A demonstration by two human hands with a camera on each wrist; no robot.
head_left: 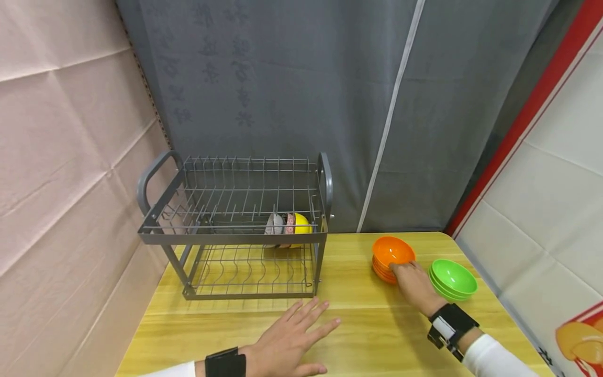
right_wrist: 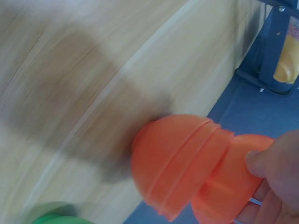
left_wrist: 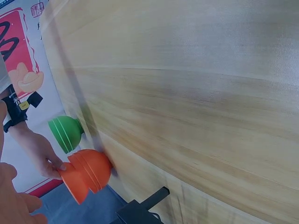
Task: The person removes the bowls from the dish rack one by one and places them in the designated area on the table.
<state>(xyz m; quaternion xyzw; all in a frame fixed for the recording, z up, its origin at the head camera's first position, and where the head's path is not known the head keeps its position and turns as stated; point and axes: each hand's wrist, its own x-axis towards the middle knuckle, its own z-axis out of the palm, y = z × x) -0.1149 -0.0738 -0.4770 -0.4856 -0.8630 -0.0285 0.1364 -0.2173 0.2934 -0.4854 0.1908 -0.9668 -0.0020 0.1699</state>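
Your right hand (head_left: 414, 285) pinches the rim of the top orange bowl (head_left: 392, 251), tilting it off the orange stack (head_left: 383, 271) at about two o'clock on the table (head_left: 367, 335). Your left hand (head_left: 287, 340) lies flat with fingers spread, holding nothing. The rack (head_left: 235, 230) at eleven o'clock already holds a few bowls (head_left: 287, 224); the green bowls (head_left: 453, 278), just right of the orange, look untouched.

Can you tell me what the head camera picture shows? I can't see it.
A person's right hand grips the top orange bowl of a stack, beside stacked green bowls. Their left hand lies flat on the wooden table before a grey dish rack.
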